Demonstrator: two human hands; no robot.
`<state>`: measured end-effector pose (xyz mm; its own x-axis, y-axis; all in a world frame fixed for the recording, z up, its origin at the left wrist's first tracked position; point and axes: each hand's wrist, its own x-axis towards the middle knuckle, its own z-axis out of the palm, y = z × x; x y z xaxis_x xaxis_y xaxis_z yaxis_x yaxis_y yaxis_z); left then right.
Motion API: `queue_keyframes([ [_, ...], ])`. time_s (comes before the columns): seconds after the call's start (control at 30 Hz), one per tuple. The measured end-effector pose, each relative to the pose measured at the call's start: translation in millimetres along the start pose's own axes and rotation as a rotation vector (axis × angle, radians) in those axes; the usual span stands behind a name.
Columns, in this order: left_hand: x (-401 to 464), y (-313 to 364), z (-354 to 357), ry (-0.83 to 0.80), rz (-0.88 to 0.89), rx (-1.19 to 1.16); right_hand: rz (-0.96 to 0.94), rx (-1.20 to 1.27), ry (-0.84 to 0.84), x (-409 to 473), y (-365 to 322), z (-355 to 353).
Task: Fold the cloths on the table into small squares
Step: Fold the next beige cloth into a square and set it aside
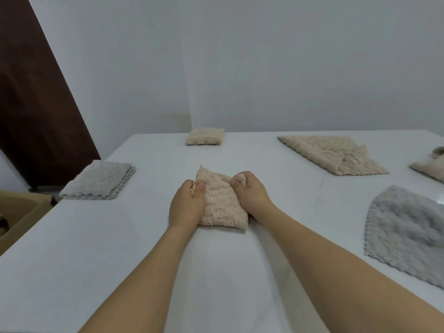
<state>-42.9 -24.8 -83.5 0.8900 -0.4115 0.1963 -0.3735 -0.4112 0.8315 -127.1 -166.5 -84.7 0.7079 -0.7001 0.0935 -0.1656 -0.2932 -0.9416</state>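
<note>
- A folded beige cloth (222, 203) lies on the white table (125, 255) at the centre of the frame, between both hands.
- The left hand (186, 204) grips the cloth's left edge, thumb on top, fingers curled round the fabric.
- The right hand (249, 191) pinches the cloth's upper right corner, bunching it between thumb and curled fingers.
- A beige square (205, 136), already folded, sits at the table's far edge, upper centre.
- A grey stack (98, 180) of folded cloths rests at centre left, near the table's edge.
- An open beige sheet (332, 153) lies flat at upper right, with one corner rumpled.
- An unfolded grey cloth (406, 233) lies at right.
- Another beige piece (430, 165) shows at the far right edge, cut off by the frame.
</note>
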Motion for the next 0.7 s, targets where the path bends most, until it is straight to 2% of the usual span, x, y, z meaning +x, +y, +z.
queue_keyframes([
  [0.37, -102.5, -13.2, -43.6, 0.089, 0.025, 0.101, -0.119, -0.092, -0.064, -110.2, -5.2, 5.1],
  [0.7, -144.0, -31.3, -74.2, 0.127, 0.019, 0.331, -0.165, -0.399, -0.150, -142.0, 5.1, 9.5],
])
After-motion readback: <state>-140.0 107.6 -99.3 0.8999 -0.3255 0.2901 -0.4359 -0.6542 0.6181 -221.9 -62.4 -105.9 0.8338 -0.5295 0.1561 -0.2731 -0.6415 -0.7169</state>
